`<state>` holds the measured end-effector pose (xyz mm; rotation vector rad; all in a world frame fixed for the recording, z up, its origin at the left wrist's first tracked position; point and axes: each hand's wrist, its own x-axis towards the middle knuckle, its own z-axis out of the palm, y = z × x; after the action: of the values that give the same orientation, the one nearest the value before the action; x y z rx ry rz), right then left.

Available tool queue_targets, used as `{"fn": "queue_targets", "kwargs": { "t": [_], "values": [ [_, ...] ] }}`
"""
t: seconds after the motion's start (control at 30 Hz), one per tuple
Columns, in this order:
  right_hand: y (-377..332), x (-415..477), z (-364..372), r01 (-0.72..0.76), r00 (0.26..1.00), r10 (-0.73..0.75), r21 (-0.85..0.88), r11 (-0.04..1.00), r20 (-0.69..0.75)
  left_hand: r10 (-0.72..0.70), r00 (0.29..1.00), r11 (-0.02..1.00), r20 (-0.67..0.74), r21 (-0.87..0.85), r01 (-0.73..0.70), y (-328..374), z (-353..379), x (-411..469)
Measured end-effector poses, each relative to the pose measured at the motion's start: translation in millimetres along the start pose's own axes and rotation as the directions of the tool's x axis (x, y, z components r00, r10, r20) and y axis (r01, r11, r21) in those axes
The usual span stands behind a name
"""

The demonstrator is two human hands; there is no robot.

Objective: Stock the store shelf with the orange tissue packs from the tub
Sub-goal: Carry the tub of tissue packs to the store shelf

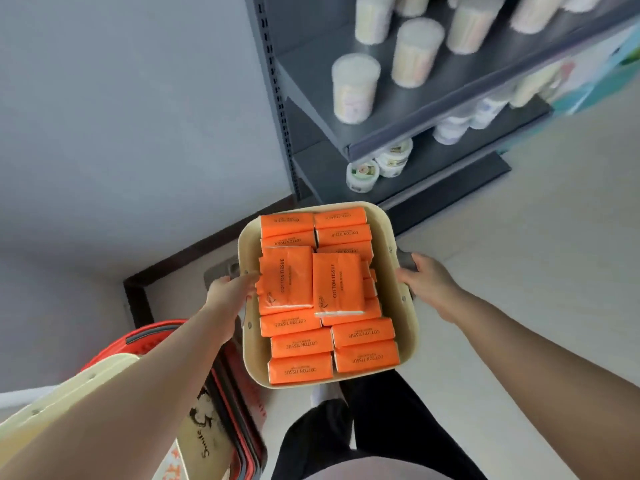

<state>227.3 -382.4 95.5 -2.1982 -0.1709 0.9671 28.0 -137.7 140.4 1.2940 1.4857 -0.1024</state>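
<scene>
Your hands, left hand [230, 292] and right hand [424, 275], are gripping the side handles of the tub [398, 282] at frame centre, orange tissue packs [332, 292] lying between them. The shelf [415, 109] is waiting beyond, upper right, nearer your right hand.
</scene>
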Motion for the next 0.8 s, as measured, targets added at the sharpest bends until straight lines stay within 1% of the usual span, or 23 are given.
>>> {"fn": "queue_targets", "kwargs": {
  "t": [0.1, 0.2, 0.37, 0.43, 0.53, 0.63, 0.8],
  "values": [
    [35.1, -31.7, -39.5, -0.026, 0.995, 0.033, 0.071, 0.997, -0.094, 0.029, 0.994, 0.997, 0.106, 0.070, -0.036, 8.6, 45.4, -25.8],
    [74.4, -56.0, -83.1, -0.062, 0.984, 0.077, 0.095, 0.994, -0.163, 0.063, 0.978, 0.987, 0.198, 0.130, -0.090, 20.6, 99.8, -49.9],
    [153.6, -85.7, -163.6, -0.145, 0.941, 0.196, 0.197, 0.970, -0.274, 0.111, 0.946, 0.963, 0.305, 0.203, -0.178, 41.5, 210.7, -93.9],
    [186.1, -93.8, -199.4, -0.181, 0.921, 0.253, 0.249, 0.951, -0.296, 0.118, 0.930, 0.954, 0.349, 0.219, -0.204, 50.9, 259.3, -114.9],
    [228.9, -105.9, -255.0, -0.218, 0.898, 0.323, 0.337, 0.916, -0.299, 0.151, 0.914, 0.936, 0.377, 0.244, -0.255, 65.3, 330.2, -143.7],
    [258.2, -114.4, -311.9, -0.220, 0.865, 0.364, 0.390, 0.894, -0.347, 0.191, 0.880, 0.909, 0.434, 0.259, -0.325, 86.7, 397.4, -170.4],
    [293.3, -121.9, -404.6, -0.178, 0.790, 0.420, 0.488, 0.855, -0.447, 0.224, 0.821, 0.859, 0.525, 0.291, -0.421, 129.1, 506.1, -214.3]
  ]
}}
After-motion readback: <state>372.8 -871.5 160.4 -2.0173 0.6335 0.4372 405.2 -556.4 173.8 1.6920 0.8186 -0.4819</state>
